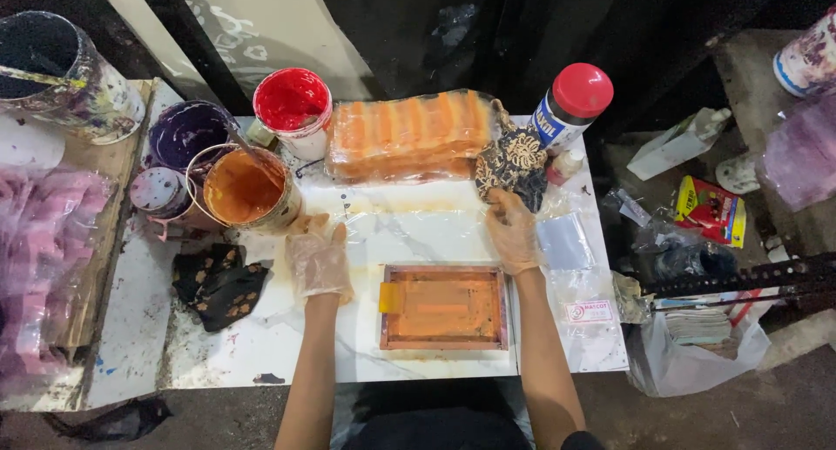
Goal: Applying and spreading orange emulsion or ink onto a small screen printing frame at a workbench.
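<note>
My left hand (318,260), in a thin clear glove, rests flat on the white table (261,345) just below the orange paint bucket (248,189), holding nothing. My right hand (512,231), also gloved, reaches up to a dark patterned rag (514,164) and touches its lower edge; whether it grips it is unclear. Between my arms lies a small wooden printing screen (444,306) stained orange, with a small yellow scraper (390,298) at its left side. A stack of orange-tinted plastic bags (409,135) lies behind.
Red (293,102) and purple (185,132) paint buckets stand at the back left. A red-capped bottle (570,106) leans at the back right. Another dark rag (218,283) lies left of my hand. Clear plastic sleeves (566,241) cover the table's right side. Clutter fills the floor at right.
</note>
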